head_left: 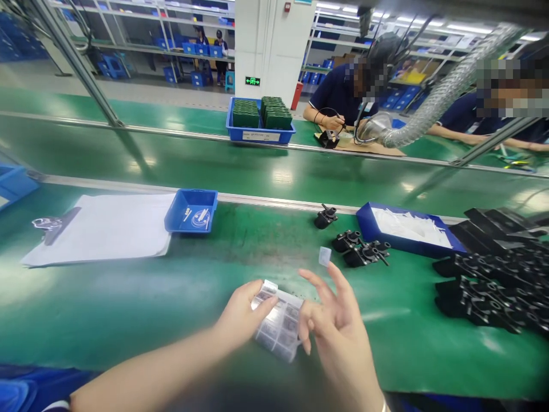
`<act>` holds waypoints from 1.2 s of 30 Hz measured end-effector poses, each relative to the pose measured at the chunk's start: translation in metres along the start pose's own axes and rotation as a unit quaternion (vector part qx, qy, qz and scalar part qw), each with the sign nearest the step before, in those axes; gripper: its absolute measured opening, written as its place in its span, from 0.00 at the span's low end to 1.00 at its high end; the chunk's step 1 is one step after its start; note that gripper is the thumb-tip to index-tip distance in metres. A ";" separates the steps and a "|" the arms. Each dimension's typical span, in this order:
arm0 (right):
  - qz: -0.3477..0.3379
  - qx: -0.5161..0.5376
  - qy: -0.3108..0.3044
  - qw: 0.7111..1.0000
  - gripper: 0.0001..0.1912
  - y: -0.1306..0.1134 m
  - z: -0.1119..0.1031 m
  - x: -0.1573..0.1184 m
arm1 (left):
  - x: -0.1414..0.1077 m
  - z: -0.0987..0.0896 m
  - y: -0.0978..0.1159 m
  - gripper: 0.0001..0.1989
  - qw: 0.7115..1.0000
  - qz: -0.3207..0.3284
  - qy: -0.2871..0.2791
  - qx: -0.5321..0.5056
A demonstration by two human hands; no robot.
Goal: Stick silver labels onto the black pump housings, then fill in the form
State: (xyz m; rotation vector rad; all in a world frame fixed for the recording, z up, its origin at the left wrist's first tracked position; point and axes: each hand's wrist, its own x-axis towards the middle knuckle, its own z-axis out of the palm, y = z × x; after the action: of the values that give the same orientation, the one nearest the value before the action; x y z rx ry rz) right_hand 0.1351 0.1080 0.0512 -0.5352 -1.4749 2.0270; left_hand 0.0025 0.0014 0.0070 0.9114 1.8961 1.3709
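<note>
My left hand (246,312) is closed on the upper left edge of a translucent flat piece (277,323) with a grid of grey rectangles. I cannot tell whether it is a label sheet or a thin compartment box. A white tab shows at its top, beside my left thumb. My right hand (337,320) is at its right edge, thumb and a bent finger close to or touching it. Two other fingers of that hand point up, spread apart. A small pale square label (325,256) clings to the tip of one of them. Beyond it stand black molded parts with pipe stubs (362,252).
A blue tray (191,212) with small white pieces lies beside a clipboard with paper (115,229). At right are a blue box of white pieces (364,226) and many black parts (476,297). Across the rail, co-workers sit near a bin of green boards (261,136) and a silver duct (450,88).
</note>
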 end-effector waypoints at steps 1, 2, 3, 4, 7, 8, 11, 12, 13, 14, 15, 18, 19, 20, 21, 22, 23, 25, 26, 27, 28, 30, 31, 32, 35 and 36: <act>0.048 0.013 0.002 0.999 0.34 -0.001 0.002 0.002 | -0.001 0.000 0.000 0.12 1.000 0.013 0.000 0.020; 0.090 0.016 0.006 0.996 0.33 -0.001 0.004 0.003 | -0.002 0.001 0.000 0.12 0.999 0.027 -0.002 0.039; 0.122 0.014 0.009 0.992 0.33 0.001 0.005 0.005 | -0.002 0.001 0.000 0.13 0.998 0.040 -0.004 0.055; 0.143 0.011 0.009 0.990 0.34 0.004 0.006 0.006 | -0.003 0.001 -0.001 0.13 0.996 0.052 -0.007 0.069; 0.149 -0.011 0.011 0.989 0.36 0.013 0.007 0.009 | -0.003 0.002 -0.002 0.13 0.993 0.074 -0.010 0.090; 0.139 -0.023 0.015 0.990 0.36 0.016 0.008 0.009 | -0.003 0.001 -0.002 0.14 0.993 0.077 -0.009 0.093; 0.099 -0.063 0.031 0.993 0.33 0.022 0.011 0.004 | -0.003 0.001 -0.002 0.14 0.992 0.078 -0.013 0.099; 0.086 -0.072 0.034 0.993 0.32 0.024 0.013 0.001 | -0.003 0.001 -0.002 0.14 0.992 0.075 -0.015 0.100; 0.076 -0.076 0.033 0.994 0.31 0.024 0.015 -0.003 | -0.002 0.001 -0.003 0.13 0.992 0.071 -0.017 0.102; 0.067 -0.069 0.030 0.995 0.31 0.023 0.017 -0.007 | -0.001 0.002 -0.004 0.13 0.992 0.065 -0.015 0.105; 0.057 -0.053 0.026 0.997 0.31 0.021 0.017 -0.011 | 0.000 0.002 -0.006 0.13 0.992 0.060 -0.010 0.112; 0.005 0.020 0.038 0.999 0.34 0.004 0.009 -0.016 | 0.004 0.001 -0.011 0.09 0.990 0.060 0.015 0.128; -0.013 0.035 0.053 0.998 0.35 -0.005 0.003 -0.015 | 0.004 -0.001 -0.012 0.09 0.990 0.059 0.026 0.128; -0.026 0.044 0.070 0.996 0.34 -0.013 -0.005 -0.013 | 0.004 -0.003 -0.011 0.12 0.989 0.058 0.040 0.127; -0.032 0.046 0.089 0.994 0.33 -0.021 -0.013 -0.010 | 0.004 -0.007 -0.008 0.17 0.988 0.057 0.057 0.130; -0.031 0.046 0.106 0.993 0.31 -0.026 -0.022 -0.006 | 0.004 -0.013 -0.003 0.22 0.985 0.060 0.078 0.142; -0.027 0.048 0.120 0.991 0.30 -0.030 -0.031 -0.003 | 0.006 -0.018 0.005 0.25 0.979 0.072 0.097 0.163; -0.019 0.059 0.138 0.988 0.30 -0.030 -0.044 0.002 | 0.016 -0.027 0.024 0.26 0.962 0.126 0.116 0.215; -0.014 0.068 0.138 0.988 0.31 -0.027 -0.049 0.003 | 0.026 -0.029 0.035 0.26 0.952 0.160 0.112 0.236; -0.011 0.079 0.133 0.988 0.31 -0.023 -0.052 0.004 | 0.041 -0.028 0.044 0.26 0.943 0.194 0.100 0.250; -0.007 0.090 0.126 0.988 0.31 -0.019 -0.055 0.004 | 0.059 -0.023 0.052 0.26 0.937 0.223 0.084 0.256; -0.003 0.112 0.113 0.987 0.30 -0.010 -0.058 0.004 | 0.104 -0.003 0.060 0.28 0.936 0.250 0.047 0.245; -0.002 0.123 0.109 0.986 0.28 -0.007 -0.059 0.003 | 0.129 0.010 0.061 0.31 0.942 0.243 0.029 0.231; -0.001 0.133 0.107 0.985 0.26 -0.005 -0.061 0.001 | 0.153 0.025 0.059 0.34 0.952 0.227 0.020 0.205; 0.002 0.162 0.105 0.981 0.20 0.000 -0.068 -0.003 | 0.212 0.070 0.050 0.38 0.970 0.196 0.011 0.146; 0.003 0.172 0.105 0.979 0.18 0.001 -0.070 -0.005 | 0.225 0.082 0.047 0.36 0.972 0.193 0.011 0.132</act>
State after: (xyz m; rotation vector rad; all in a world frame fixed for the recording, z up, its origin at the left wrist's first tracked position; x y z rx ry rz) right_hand 0.1821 0.1552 0.0281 -0.5858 -0.9731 2.0961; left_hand -0.0516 0.2397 0.0107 1.4646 2.0229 1.3623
